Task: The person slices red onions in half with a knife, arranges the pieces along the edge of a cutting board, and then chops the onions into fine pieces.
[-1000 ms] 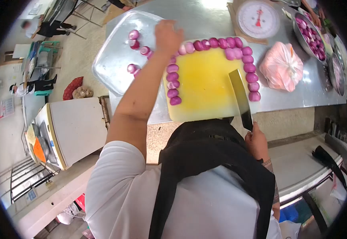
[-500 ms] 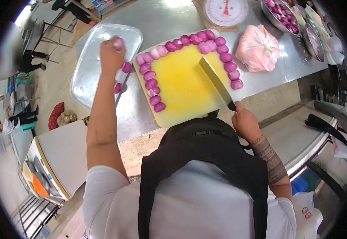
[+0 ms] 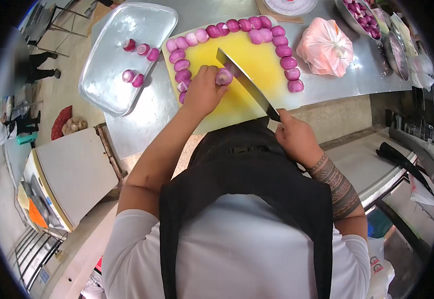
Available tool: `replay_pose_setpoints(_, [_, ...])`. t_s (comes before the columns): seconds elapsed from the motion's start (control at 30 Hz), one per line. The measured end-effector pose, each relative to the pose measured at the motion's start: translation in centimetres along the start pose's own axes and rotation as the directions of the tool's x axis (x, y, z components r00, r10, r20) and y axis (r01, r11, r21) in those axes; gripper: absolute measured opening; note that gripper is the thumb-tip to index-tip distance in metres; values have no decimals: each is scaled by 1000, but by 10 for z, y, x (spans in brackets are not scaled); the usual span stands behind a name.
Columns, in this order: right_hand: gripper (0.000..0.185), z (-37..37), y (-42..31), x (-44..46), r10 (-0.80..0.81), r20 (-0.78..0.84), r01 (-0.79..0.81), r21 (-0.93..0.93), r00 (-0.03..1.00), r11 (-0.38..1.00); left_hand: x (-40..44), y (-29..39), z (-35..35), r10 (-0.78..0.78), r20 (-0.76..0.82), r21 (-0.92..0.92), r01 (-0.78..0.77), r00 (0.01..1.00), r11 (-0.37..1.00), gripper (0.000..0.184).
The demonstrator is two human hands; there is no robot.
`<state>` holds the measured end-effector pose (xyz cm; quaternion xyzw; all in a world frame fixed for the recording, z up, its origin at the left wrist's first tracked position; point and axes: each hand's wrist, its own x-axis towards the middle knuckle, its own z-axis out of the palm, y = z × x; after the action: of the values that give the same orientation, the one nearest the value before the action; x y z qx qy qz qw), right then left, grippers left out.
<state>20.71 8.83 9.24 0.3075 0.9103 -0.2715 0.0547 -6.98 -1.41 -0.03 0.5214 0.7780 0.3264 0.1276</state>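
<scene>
Above the yellow cutting board (image 3: pixel 247 107), my left hand (image 3: pixel 206 89) is closed on a red onion (image 3: pixel 224 76). My right hand (image 3: pixel 296 135) grips the handle of a wide knife (image 3: pixel 249 85), whose blade slants up and left over the board, close beside the onion. Peeled onions (image 3: pixel 232 26) line the board's left, far and right edges, with a few more just inside the far right corner. My left hand hides part of the left row. To the left, a clear tray (image 3: pixel 97 70) holds several onions (image 3: pixel 143 49).
A tied plastic bag (image 3: pixel 325 47) sits right of the board. Behind it are a scale (image 3: pixel 290 6) and a bowl of onions (image 3: pixel 360 19). A white freezer (image 3: pixel 77 174) stands at the lower left, near a red net sack (image 3: pixel 61 123). A person (image 3: pixel 15 127) is at the far left.
My left hand has moved from the tray to the board with an onion in it. The knife has shifted left over the board, its blade now near that onion.
</scene>
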Motion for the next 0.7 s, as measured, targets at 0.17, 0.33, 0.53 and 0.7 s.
replay_pose_setpoints(0.17, [34,3,-13,-4,39,123,-41,11,992,999,1,0,-1,-34,14,-10,34,999,999,43])
replay_pose_setpoints(0.33, [32,-2,-30,-2,55,182,-52,-19,982,998,0,-1,2,-42,-13,-58,41,999,997,40])
replay_pose_setpoints(0.53, [25,28,-32,16,26,152,-35,53,988,998,-3,1,2,-66,11,-10,66,998,998,41])
replay_pose_setpoints(0.7, [25,37,-21,18,50,97,-56,62,994,997,1,0,2,-30,14,-31,30,999,999,43])
